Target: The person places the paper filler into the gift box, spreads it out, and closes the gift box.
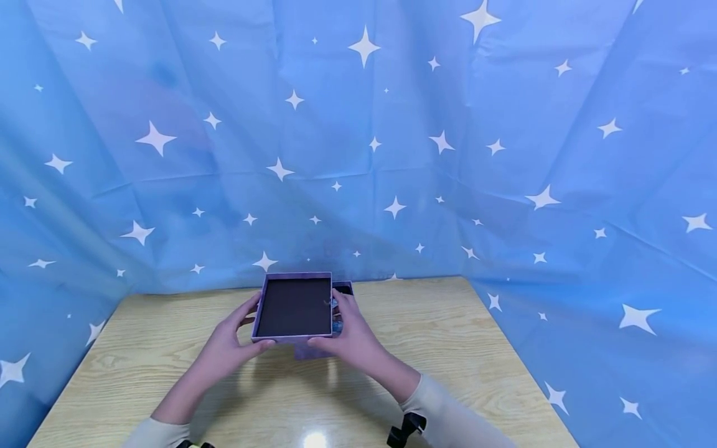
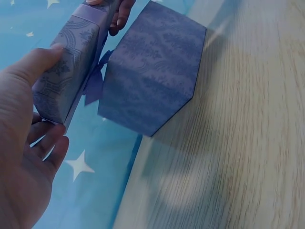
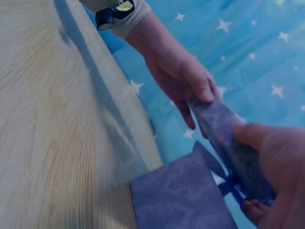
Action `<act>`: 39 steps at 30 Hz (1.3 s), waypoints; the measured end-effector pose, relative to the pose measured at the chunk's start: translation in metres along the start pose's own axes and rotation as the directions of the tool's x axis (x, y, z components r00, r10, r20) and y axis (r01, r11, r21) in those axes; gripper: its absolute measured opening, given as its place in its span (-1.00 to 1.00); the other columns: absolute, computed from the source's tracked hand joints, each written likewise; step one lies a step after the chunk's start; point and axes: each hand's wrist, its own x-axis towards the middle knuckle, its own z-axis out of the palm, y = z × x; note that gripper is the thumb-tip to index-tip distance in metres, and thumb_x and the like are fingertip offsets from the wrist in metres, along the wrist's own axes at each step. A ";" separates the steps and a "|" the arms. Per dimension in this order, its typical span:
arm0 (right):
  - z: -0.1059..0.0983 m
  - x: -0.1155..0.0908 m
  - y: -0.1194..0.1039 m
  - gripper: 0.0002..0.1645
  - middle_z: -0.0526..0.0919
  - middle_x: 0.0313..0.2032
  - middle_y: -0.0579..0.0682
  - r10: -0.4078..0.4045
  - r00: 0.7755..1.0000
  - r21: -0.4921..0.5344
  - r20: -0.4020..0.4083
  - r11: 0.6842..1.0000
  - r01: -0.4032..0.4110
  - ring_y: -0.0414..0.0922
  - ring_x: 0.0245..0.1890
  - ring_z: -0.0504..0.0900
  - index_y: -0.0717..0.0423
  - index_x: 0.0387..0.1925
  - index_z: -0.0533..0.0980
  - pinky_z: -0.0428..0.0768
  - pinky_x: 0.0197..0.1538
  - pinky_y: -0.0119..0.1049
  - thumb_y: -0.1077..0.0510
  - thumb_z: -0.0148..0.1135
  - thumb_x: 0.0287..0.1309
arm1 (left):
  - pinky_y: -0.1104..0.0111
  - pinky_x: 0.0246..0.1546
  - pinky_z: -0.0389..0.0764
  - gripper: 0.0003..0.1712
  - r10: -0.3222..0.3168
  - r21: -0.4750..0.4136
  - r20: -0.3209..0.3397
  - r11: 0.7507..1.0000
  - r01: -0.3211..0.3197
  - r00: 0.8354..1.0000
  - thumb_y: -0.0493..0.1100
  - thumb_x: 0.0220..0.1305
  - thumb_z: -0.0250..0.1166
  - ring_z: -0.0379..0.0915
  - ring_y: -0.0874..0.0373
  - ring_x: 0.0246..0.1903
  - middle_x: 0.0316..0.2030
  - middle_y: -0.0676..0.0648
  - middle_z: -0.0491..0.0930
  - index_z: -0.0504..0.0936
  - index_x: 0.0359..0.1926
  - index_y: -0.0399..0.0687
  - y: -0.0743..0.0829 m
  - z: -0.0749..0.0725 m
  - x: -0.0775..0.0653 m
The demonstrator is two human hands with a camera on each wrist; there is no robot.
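Observation:
Both hands hold a purple patterned box lid (image 1: 297, 307), its dark inner side facing up toward the head camera. My left hand (image 1: 226, 348) grips the lid's left side, thumb along the near edge. On the opposite side my right hand (image 1: 358, 342) grips it the same way. A ribbon bow (image 2: 95, 83) hangs from the lid's underside. Below and slightly right stands the matching purple box (image 2: 152, 67) on the table; the lid and right hand hide most of it in the head view. Part of its dark inside shows behind the right fingers.
The pale wood-grain table (image 1: 448, 348) runs back to a blue curtain (image 1: 336, 137) with white stars, which hangs behind it and along both sides. A black wrist strap (image 1: 406, 429) sits on the right sleeve.

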 end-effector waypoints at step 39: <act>-0.048 -0.013 0.046 -0.22 0.64 0.19 0.17 -0.412 0.884 -0.082 -0.221 0.911 0.404 0.10 0.19 0.72 0.35 0.53 0.46 0.66 0.35 -0.12 0.45 0.50 0.33 | 0.42 0.33 0.57 -0.12 0.214 -0.024 -0.127 0.975 -0.219 0.969 -0.47 0.27 0.58 0.67 -0.04 0.21 0.35 -0.14 0.65 0.52 0.58 -0.12 0.009 0.039 0.021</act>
